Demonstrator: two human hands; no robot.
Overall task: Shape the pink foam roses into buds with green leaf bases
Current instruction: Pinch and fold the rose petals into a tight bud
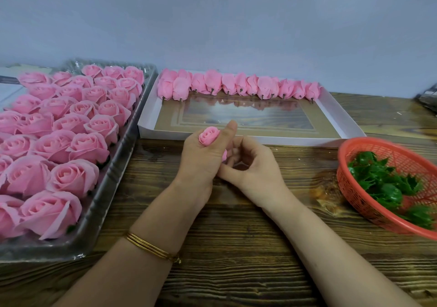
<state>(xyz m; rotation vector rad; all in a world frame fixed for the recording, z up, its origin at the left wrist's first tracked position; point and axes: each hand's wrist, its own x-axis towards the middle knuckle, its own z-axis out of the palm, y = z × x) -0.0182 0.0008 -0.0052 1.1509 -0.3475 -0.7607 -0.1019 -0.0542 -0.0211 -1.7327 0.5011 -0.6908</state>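
Left hand (203,159) is gripping a rose (209,136) above the wooden bench (224,247); right hand (250,167) is pinching its base. A plain wall (236,23) is backing the bench's far edge.

In front of me a plain wall (236,23) of pale blue-grey runs the whole width and meets the back edge of my bench (236,247). The bench top is dark brown wood with a coarse, ridged grain running side to side. The light is soft and even, and a glossy amber patch shows on the wood toward my right
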